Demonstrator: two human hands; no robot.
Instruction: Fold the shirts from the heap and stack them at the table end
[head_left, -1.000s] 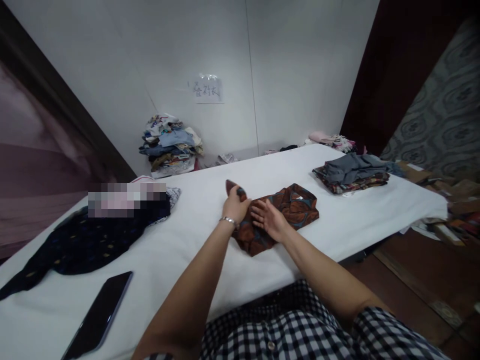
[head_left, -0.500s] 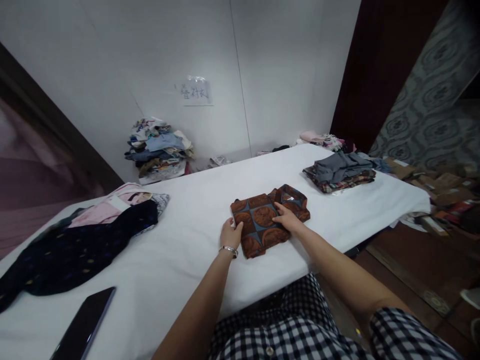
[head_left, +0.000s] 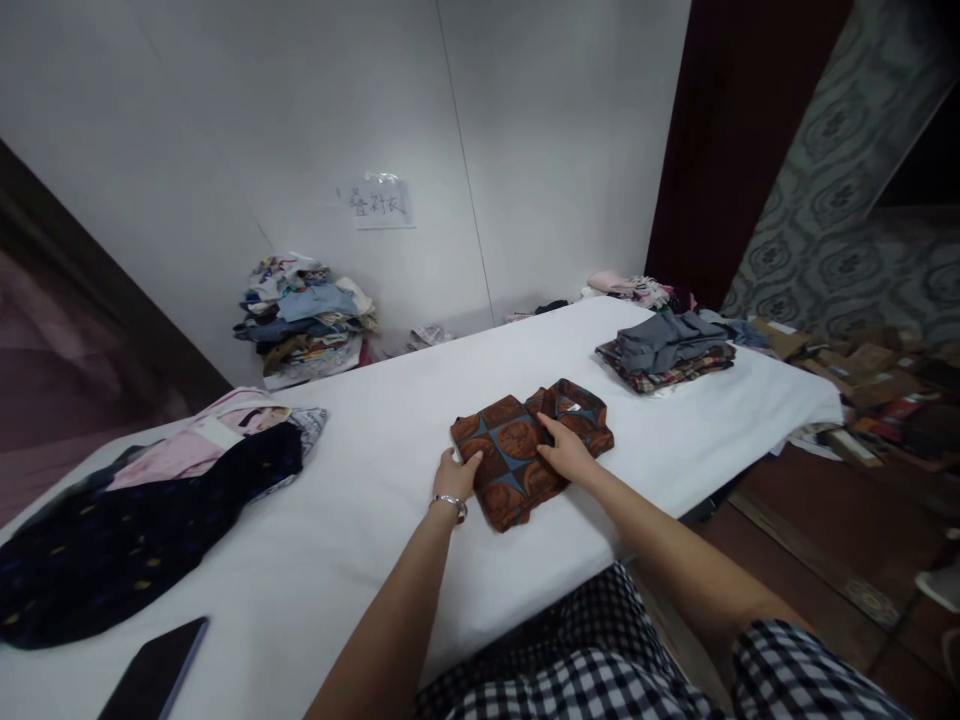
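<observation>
A folded brown shirt (head_left: 508,470) with a pattern of circles and blue star shapes lies on the white-covered table, its collar (head_left: 574,405) pointing to the upper right. At its left edge my left hand (head_left: 454,476), with a bracelet at the wrist, pinches the cloth, thumb on top and the other fingers partly hidden. My right hand (head_left: 566,450) rests on top of the shirt just below the collar. Its thumb and fingers are apart on the cloth.
Folded shirts, a grey one (head_left: 667,342) on top, are stacked at the right. Loose garments, including a dark navy one (head_left: 150,525), lie at left above a phone (head_left: 156,668). A clothes heap (head_left: 307,315) stands by the wall, boxes (head_left: 862,370) beyond the table (head_left: 390,420).
The view has shifted slightly, so the scene sits a little further left and lower. Both hands remain at the brown shirt, which keeps its folded shape.
</observation>
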